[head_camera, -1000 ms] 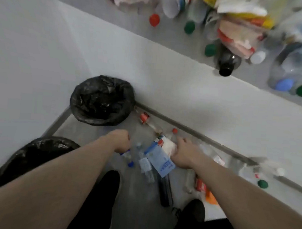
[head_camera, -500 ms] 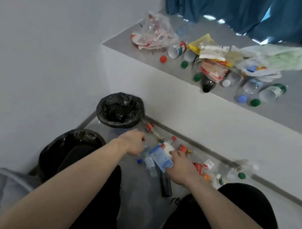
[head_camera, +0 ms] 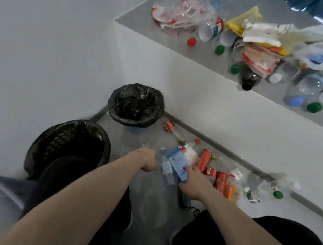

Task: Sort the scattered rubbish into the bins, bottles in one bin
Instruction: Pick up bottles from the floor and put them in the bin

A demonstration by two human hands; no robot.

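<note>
Two bins lined with black bags stand in the floor corner, the far bin (head_camera: 156,99) by the ledge and the near mesh bin (head_camera: 58,145) by my left knee. My left hand (head_camera: 147,160) is curled low over the floor, apparently round a clear plastic bottle whose end (head_camera: 145,145) shows above the knuckles. A clear bottle with a blue label (head_camera: 166,166) lies just right of it. My right hand (head_camera: 191,183) pinches a blue packet (head_camera: 178,163), thumb on top. Red cans (head_camera: 204,160) and more bottles (head_camera: 172,129) lie along the skirting.
A raised grey ledge (head_camera: 145,20) at the upper right carries a heap of bottles, coloured caps, a paper cup (head_camera: 210,30), wrappers and plastic bags. A dark bottle (head_camera: 250,80) lies at its edge. My knees and shoes frame the floor below. White walls close in on the left.
The camera has pulled back and up, showing both bins and the ledge. My right hand shifted nearer to me along the blue packet. My left hand stays curled beside the clear bottle.
</note>
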